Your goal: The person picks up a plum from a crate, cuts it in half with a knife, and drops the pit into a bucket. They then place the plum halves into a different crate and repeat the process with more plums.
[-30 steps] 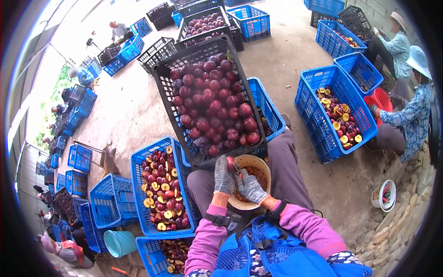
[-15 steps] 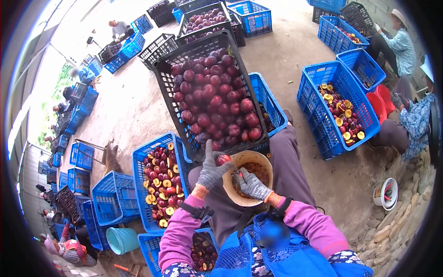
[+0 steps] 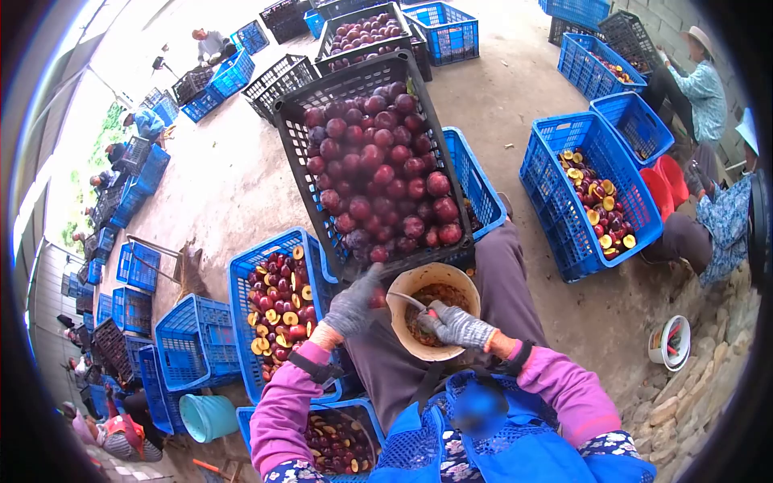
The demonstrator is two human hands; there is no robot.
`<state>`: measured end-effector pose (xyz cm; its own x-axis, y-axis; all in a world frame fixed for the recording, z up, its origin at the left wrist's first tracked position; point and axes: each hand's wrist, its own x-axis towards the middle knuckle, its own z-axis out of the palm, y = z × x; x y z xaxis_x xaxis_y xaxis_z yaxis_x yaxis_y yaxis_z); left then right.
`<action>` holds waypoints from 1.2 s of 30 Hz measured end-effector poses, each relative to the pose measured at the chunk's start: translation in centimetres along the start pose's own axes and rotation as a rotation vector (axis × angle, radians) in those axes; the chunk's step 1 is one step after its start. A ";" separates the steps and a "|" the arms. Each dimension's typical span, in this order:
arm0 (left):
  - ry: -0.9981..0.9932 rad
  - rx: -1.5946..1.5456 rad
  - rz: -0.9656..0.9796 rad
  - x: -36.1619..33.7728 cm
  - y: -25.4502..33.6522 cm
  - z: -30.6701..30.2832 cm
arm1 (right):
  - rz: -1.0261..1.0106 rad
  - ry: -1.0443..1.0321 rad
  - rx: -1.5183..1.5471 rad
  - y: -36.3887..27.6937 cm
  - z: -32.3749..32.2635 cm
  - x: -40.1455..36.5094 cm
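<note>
My left hand, in a grey knit glove, is closed around a red plum, mostly hidden by the blurred fingers. It is just left of a pale round bucket between my knees, which has brownish pulp and bits inside. Over the bucket, my gloved right hand grips a small knife; its thin curved blade points left toward the plum. In front of me, a tilted black crate holds many whole dark-red plums.
To my left stands a blue crate of cut plums; another blue crate is beside my leg. At right are a larger blue crate, a white bucket and a seated person. A teal bucket sits lower left.
My left hand has moved down and to the left with the plum, away from the bucket's rim. My right hand has shifted slightly right, and the knife blade now shows clearly.
</note>
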<state>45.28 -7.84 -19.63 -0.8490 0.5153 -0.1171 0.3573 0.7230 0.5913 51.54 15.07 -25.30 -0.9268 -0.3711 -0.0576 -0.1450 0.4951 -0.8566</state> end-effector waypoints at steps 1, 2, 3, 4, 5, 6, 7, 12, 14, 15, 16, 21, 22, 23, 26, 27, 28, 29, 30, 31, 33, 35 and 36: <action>0.005 -0.001 0.000 -0.3 -1.8 0.6 | 0.127 -0.068 -0.056 -0.4 -1.0 0.3; 0.073 -0.390 -0.155 -0.8 -4.8 2.0 | 0.090 0.050 -0.170 0.0 -1.2 1.0; 0.140 -0.779 -0.307 -0.9 -6.5 2.7 | 0.139 0.046 -0.303 -0.5 -1.8 2.0; 0.218 -1.262 -0.417 -1.3 -3.8 1.8 | -0.042 0.118 -0.452 1.8 -0.8 3.6; 0.222 -1.263 -0.416 -1.4 -3.2 2.0 | -0.227 0.187 -0.597 4.2 0.2 5.2; 0.242 -1.335 -0.416 -1.8 -2.9 2.2 | -0.232 0.183 -0.597 3.5 0.0 6.3; 0.266 -1.406 -0.419 -2.1 -2.7 2.7 | -0.120 0.135 -0.623 2.1 -0.5 8.0; 0.532 -1.655 -0.518 -1.8 -2.5 5.7 | -0.252 0.192 -0.726 3.9 2.0 14.2; 0.518 -1.726 -0.596 -1.9 -2.3 5.9 | -0.366 0.230 -0.787 3.2 1.3 14.6; 0.493 -1.800 -0.667 -1.8 -2.1 6.1 | -0.476 0.275 -0.855 2.9 1.0 14.4; 0.537 -1.776 -0.753 -1.4 -2.1 6.5 | -0.427 0.288 -0.853 1.1 0.5 13.4; 0.562 -1.654 -0.730 -0.3 0.1 8.8 | -0.564 0.242 -0.491 -1.4 1.9 8.0; 0.587 -1.606 -0.754 0.1 0.3 9.6 | -0.535 0.188 -0.486 -2.8 1.4 7.0; 0.612 -1.556 -0.778 0.4 0.4 10.4 | -0.505 0.135 -0.480 -3.9 1.0 6.2; 0.606 -1.177 -0.790 0.9 0.9 12.3 | -0.182 -0.160 -0.555 -4.6 0.8 5.2; 0.640 -0.999 -0.731 0.8 1.2 12.6 | -0.175 -0.158 -0.554 -3.7 1.3 4.8; 0.633 -0.999 -0.732 0.7 1.3 12.8 | -0.230 -0.034 -0.611 -2.2 2.4 4.5; 0.603 -0.918 -0.709 0.6 1.4 12.9 | -0.285 0.092 -0.666 -1.7 2.7 4.1; 0.573 -0.836 -0.684 0.4 1.3 13.0 | -0.281 0.093 -0.664 -1.2 3.0 3.7; 0.545 -0.755 -0.659 0.4 1.5 12.9 | -0.286 0.151 -0.668 -1.2 2.9 3.3; 0.510 -0.747 -0.642 0.4 1.9 12.9 | -0.288 0.210 -0.671 -1.3 2.7 2.8; 0.475 -0.741 -0.625 0.4 2.1 13.5 | -0.166 0.131 -0.663 -1.5 2.5 2.4; 0.526 -0.664 -0.526 0.3 1.8 14.3 | -0.162 0.134 -0.663 -1.0 2.7 2.3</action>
<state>51.20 0.22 -30.00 -0.9586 -0.1822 -0.2189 -0.2678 0.3145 0.9107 50.45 11.60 -25.98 -0.9043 -0.4017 0.1446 -0.4264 0.8331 -0.3524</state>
